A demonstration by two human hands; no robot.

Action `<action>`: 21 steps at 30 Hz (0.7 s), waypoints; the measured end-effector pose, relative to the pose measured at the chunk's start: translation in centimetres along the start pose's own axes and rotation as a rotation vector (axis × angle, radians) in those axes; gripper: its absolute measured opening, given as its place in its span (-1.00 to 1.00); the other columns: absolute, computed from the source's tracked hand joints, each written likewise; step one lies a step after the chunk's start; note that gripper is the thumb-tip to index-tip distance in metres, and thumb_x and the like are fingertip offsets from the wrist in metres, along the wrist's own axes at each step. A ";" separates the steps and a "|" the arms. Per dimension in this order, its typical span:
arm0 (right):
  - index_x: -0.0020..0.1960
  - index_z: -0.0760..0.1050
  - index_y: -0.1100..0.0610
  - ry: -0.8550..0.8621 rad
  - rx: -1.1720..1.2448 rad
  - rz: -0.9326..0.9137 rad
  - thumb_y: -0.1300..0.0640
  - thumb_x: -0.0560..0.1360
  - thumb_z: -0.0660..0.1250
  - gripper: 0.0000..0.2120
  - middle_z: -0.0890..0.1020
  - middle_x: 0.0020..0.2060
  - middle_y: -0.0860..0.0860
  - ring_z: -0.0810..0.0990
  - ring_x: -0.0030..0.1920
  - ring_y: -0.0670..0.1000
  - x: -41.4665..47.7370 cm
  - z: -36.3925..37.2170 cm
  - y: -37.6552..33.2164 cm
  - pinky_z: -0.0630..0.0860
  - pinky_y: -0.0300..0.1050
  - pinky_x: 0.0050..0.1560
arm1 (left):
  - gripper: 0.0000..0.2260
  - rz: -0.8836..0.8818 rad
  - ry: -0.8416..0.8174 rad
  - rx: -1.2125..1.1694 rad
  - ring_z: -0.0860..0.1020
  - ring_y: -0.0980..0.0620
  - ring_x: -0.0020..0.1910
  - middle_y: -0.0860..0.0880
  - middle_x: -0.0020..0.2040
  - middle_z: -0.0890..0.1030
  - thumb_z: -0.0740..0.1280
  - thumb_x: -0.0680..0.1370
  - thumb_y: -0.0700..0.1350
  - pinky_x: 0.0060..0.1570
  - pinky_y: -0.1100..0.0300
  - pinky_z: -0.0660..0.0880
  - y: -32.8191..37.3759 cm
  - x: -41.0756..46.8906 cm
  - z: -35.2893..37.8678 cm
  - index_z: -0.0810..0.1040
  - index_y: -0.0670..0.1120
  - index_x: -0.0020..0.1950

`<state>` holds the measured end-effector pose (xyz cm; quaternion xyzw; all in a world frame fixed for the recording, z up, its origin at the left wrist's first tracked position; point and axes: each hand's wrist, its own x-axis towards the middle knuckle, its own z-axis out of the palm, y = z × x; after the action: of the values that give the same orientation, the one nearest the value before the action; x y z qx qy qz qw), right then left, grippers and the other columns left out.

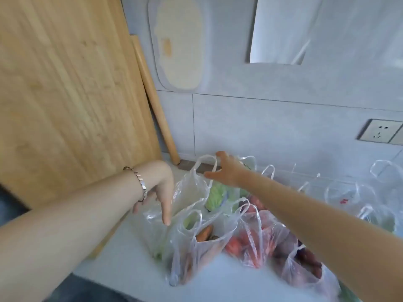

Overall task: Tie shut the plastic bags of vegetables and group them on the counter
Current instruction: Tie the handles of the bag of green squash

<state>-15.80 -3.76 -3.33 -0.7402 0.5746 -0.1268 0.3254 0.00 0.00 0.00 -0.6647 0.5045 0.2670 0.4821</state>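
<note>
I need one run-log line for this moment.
left hand: open, fingers down | right hand: at handle of green-vegetable bag, grip unclear | carrot bag: untied

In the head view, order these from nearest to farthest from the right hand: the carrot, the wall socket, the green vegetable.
1. Green vegetable, just below the right hand.
2. Carrot, lower, nearer the camera.
3. Wall socket, far right on the wall.

Whole frame motion-blurred. Right hand (pixel 229 171) at a bag handle (pixel 201 160): gripping or just touching, can't tell. Left hand (pixel 161 192): fingers mostly hidden behind its wrist. Right forearm (pixel 305 216) hides part of the red-produce bag (pixel 250 243). Red print (pixel 344 201) on a bag near the counter's back edge is unreadable. Wall socket (pixel 379 132) and wooden board (pixel 65 94) cut by frame edges.
</note>
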 end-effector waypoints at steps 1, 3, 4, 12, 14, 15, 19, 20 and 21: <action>0.46 0.07 0.11 0.001 -0.026 -0.009 -0.04 0.45 0.34 -0.29 0.28 0.35 0.16 0.37 0.30 0.16 0.3 0.4 -0.4 0.34 -0.09 0.20 | -0.30 0.018 -0.037 0.020 0.59 -0.08 -0.05 -0.19 0.31 0.44 0.37 0.46 0.10 -0.07 0.10 0.49 -0.1 0.7 0.3 0.18 -0.17 0.45; 0.45 0.08 0.11 -0.005 -0.025 0.017 -0.04 0.45 0.32 -0.31 0.28 0.34 0.16 0.39 0.28 0.16 1.7 1.7 -1.0 0.37 -0.07 0.20 | -0.59 0.087 -0.054 0.067 0.55 0.04 -0.30 -0.18 0.07 0.59 0.32 0.52 -0.04 -0.18 0.20 0.45 -0.7 2.9 0.9 0.40 -0.18 0.31; 0.42 0.14 0.12 0.006 -0.014 0.037 -0.02 0.45 0.32 -0.36 0.33 0.30 0.15 0.43 0.23 0.15 2.4 2.3 -1.2 0.41 -0.06 0.18 | -0.77 0.134 0.002 0.105 0.51 0.08 -0.44 -0.17 -0.13 0.60 0.30 0.52 -0.12 -0.31 0.25 0.42 -0.9 4.0 1.0 0.50 -0.17 0.14; -0.30 0.46 0.24 0.079 -0.106 0.202 0.17 0.54 0.11 -0.70 0.43 -0.50 0.02 0.44 -0.37 0.04 7.4 2.9 -2.5 0.28 -0.26 -0.49 | -0.77 0.389 0.780 -0.176 0.55 -0.04 -0.06 -0.08 -0.03 0.53 0.20 0.52 -0.27 -0.15 0.23 0.43 -6.0 10.6 -3.7 0.53 -0.13 0.13; -0.29 0.45 0.22 0.156 0.016 0.192 0.14 0.56 0.10 -0.69 0.41 -0.51 0.03 0.39 -0.40 0.05 7.7 2.5 -3.4 0.27 -0.24 -0.48 | -0.90 0.506 0.945 -0.479 0.53 -0.05 -0.02 -0.01 -0.10 0.52 0.24 0.52 -0.16 -0.03 0.14 0.44 -7.4 12.7 -4.7 0.52 -0.04 -0.03; -0.34 0.41 0.21 0.171 0.055 0.190 0.14 0.55 0.11 -0.67 0.40 -0.54 0.02 0.35 -0.45 0.03 7.8 2.4 -3.9 0.26 -0.24 -0.49 | -0.95 0.554 0.949 -0.654 0.53 -0.06 -0.10 -0.02 -0.16 0.53 0.26 0.52 -0.10 -0.05 0.12 0.44 -7.7 14.1 -5.0 0.50 -0.03 -0.11; -0.51 0.35 0.18 0.106 0.131 0.189 0.17 0.50 0.15 -0.60 0.40 -0.68 -0.07 0.28 -0.55 -0.06 7.3 3.0 -5.3 0.24 -0.33 -0.57 | -0.68 0.561 0.639 -1.413 0.57 -0.04 -0.41 -0.08 -0.47 0.55 0.24 0.49 -0.02 -0.21 0.12 0.45 -7.4 17.3 -4.8 0.42 -0.07 -0.45; -0.50 0.38 0.18 0.086 0.164 0.189 0.18 0.48 0.15 -0.62 0.42 -0.61 -0.04 0.29 -0.53 -0.05 7.2 3.3 -5.5 0.23 -0.38 -0.59 | -0.65 0.558 0.468 -1.663 0.57 -0.01 -0.52 -0.06 -0.56 0.55 0.21 0.52 -0.05 -0.25 0.14 0.43 -7.4 17.7 -4.7 0.35 -0.10 -0.46; -0.48 0.41 0.20 0.060 0.202 0.190 0.19 0.46 0.15 -0.66 0.45 -0.53 0.02 0.33 -0.50 -0.03 7.1 3.5 -5.7 0.27 -0.41 -0.55 | -0.64 0.570 0.319 -1.853 0.55 0.02 -0.61 -0.05 -0.62 0.53 0.15 0.55 -0.09 -0.28 0.17 0.39 -7.5 17.9 -4.7 0.28 -0.11 -0.45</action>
<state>-7.24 -8.52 -3.73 -0.6416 0.6359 -0.1748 0.3916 12.61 -11.50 -10.39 -0.6613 0.2960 0.5706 -0.3867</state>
